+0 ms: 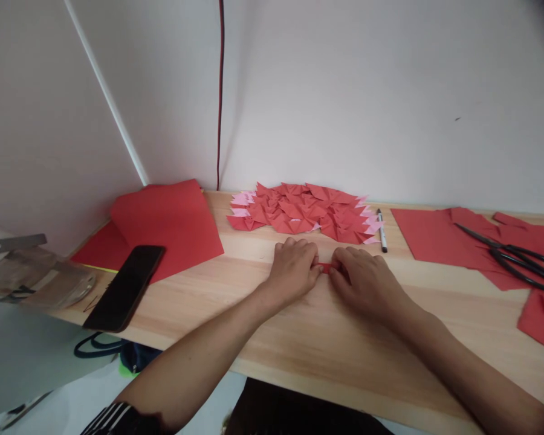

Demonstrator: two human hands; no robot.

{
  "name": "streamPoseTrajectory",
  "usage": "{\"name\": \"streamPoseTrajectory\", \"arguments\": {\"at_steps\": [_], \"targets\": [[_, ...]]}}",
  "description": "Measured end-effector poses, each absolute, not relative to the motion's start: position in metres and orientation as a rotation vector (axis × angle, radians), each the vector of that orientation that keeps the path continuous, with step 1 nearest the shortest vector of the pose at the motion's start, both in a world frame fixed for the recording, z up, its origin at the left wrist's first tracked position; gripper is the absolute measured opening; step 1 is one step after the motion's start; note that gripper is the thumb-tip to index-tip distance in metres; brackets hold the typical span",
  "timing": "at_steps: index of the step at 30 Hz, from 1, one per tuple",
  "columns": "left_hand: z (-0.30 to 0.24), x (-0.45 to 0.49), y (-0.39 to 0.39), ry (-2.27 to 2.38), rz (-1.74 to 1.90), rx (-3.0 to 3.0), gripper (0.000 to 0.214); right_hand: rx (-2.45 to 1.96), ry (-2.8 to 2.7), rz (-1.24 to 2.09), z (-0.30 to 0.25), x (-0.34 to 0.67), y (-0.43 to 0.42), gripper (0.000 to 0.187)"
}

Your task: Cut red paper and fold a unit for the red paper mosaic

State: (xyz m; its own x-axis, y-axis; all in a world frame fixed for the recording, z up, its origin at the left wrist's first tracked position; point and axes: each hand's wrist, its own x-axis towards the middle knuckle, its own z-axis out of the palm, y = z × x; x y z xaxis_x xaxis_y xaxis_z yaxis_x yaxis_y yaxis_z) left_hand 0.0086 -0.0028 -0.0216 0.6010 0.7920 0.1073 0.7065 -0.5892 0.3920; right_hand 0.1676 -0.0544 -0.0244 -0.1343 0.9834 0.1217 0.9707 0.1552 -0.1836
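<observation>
Clutter off the left end: a clear plastic piece [36,281] and a grey metal strip [13,243] lie beside the bench [299,344].
Left corner: one black phone [126,286] lies slantwise, overhanging the front edge, its top on a red paper sheet [172,223].
Back edge, middle: one heap of folded red and pink paper pieces [303,214], too overlapped to count.
Left hand [294,269]: fingers curled down, tips pinching the left end of the small red paper piece [326,267].
Small red paper piece: one, mid-bench just in front of the heap, long axis running left to right; mostly hidden between the hands.
Right hand [367,281]: fingers curled, tips on the piece's right end.
Pen [381,231]: one, just right of the heap, pointing front to back.
Right end: red paper offcuts [435,238], with one pair of black scissors [517,260] on them.
</observation>
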Motion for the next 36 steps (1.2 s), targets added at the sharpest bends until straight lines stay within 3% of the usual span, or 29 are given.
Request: {"name": "streamPoseTrajectory", "arguments": {"at_steps": [36], "targets": [[-0.02,0.01,-0.008,1.281,0.368,2.57,0.015,-1.959,-2.252,-0.05,-0.025,0.162,-0.058,0.013]]}}
